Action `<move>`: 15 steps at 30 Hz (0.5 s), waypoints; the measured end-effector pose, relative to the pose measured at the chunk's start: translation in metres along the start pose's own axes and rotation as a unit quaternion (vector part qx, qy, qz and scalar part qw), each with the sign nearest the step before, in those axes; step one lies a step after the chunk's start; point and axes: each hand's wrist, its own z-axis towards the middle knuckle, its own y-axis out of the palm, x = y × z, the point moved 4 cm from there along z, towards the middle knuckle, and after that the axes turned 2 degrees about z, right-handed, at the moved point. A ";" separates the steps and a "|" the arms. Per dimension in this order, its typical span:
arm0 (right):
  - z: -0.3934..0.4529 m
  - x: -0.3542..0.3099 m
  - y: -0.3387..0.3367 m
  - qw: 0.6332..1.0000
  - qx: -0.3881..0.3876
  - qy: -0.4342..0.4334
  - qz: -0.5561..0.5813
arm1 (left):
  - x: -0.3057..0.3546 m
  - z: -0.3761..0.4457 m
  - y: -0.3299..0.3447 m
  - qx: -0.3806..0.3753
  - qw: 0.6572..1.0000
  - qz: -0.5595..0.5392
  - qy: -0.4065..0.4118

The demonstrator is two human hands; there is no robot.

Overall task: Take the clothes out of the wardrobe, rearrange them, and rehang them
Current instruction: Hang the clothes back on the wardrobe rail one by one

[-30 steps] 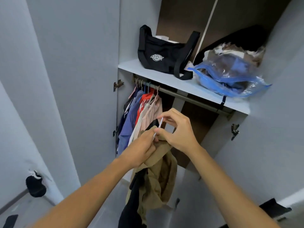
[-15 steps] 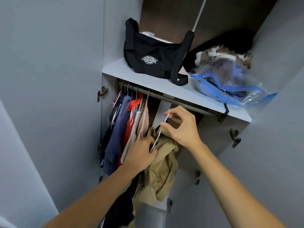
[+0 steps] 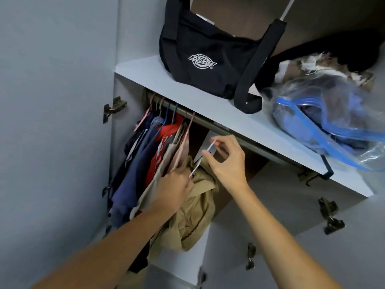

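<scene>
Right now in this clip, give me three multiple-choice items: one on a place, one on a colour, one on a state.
1. Where is the black shoulder bag?
A. on the top shelf
B. on the rail
C. on the floor

2. What colour is the garment being handled?
A. red
B. khaki
C. white

3. What is the right hand doing?
A. hanging idle
B. gripping the bag
C. pinching the white hanger

A: it stands on the shelf.
B: tan cloth.
C: fingers close on the hanger.

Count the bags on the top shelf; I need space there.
2: black shoulder bag at left, clear blue-edged plastic bag at right. A dark thing behind may be another.
</scene>
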 end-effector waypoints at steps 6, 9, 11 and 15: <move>0.056 0.058 0.029 0.998 -0.047 0.040 -0.001 | -0.026 0.055 0.036 0.046 0.998 0.002 -0.047; 0.079 0.080 0.040 0.995 -0.063 0.068 -0.024 | -0.031 0.079 0.042 0.059 0.997 -0.006 -0.050; 0.093 0.096 0.047 0.992 -0.072 0.089 -0.048 | -0.033 0.095 0.045 0.065 0.997 -0.002 -0.050; 0.116 0.115 0.059 0.987 -0.079 0.125 -0.062 | -0.037 0.116 0.053 0.066 0.996 0.011 -0.059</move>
